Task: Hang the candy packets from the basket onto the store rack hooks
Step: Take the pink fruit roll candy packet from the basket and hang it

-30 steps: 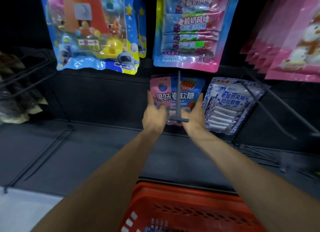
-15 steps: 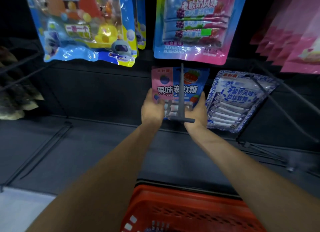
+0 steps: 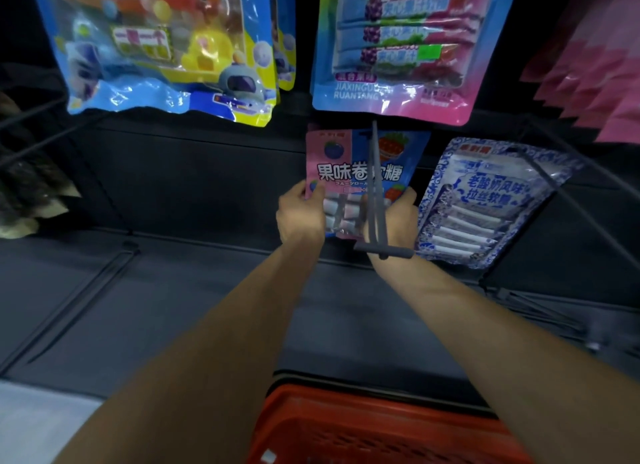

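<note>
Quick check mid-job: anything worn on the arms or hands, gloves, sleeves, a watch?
Nothing worn shows. The left hand and right hand are ungloved, no rings visible. The left forearm and right forearm are uncovered to the frame edge: no sleeves, watch or bands.

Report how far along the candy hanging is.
Done: a blue-and-white packet already hangs to the right. In hand: the left hand and right hand hold a pink-and-blue packet, the hook crossing its front, apparently threaded on. Left: letting go; the contents of the basket are out of view.
</note>
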### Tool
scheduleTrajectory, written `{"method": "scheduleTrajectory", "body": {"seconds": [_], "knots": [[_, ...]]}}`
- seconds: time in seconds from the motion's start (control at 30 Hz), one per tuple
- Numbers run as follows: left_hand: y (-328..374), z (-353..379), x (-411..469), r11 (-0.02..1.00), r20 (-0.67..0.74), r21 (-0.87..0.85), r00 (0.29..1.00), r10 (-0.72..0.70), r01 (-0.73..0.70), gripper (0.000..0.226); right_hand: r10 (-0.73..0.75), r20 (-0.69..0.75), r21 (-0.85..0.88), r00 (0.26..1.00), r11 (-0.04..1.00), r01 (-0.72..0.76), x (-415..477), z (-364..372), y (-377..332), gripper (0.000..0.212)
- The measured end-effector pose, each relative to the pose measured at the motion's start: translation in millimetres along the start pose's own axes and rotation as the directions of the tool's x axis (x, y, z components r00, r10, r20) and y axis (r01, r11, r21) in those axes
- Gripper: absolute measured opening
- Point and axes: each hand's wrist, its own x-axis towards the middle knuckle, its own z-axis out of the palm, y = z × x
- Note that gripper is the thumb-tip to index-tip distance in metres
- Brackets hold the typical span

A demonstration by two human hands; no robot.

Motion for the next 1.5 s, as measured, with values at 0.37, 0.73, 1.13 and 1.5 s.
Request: {"method": "scheduleTrajectory", "body": {"seconds": [0.37, 0.73, 1.13, 1.5], "knots": [[-4, -12, -9, 0.99, -0.01, 0.14, 1.0, 0.003, -0.002, 0.042, 0.021, 0.014, 0.093, 1.0, 0.995, -0.022, -8, -7, 10, 0.046], [10, -36, -29, 0.965, 0.087, 0.26, 0.995, -0.042, 0.018, 0.056, 0.19, 0.147, -0.019, 0.971, 0.982, -0.189, -22, -18, 0, 0.059], [29, -105, -92, 0.713, 0.418, 0.634, 0.908, 0.011, -0.3, 0.057, -0.009, 0.379, -0.143, 0.925, 0.987, 0.068, -88, -83, 21, 0.076], [59, -182, -214, 0.383, 0.682, 0.651, 0.726, 0.085, -0.656, 0.072, -0.321, 0.614, -0.284, 0.721, 0.762, 0.582, -190, -207, 27, 0.089]]}}
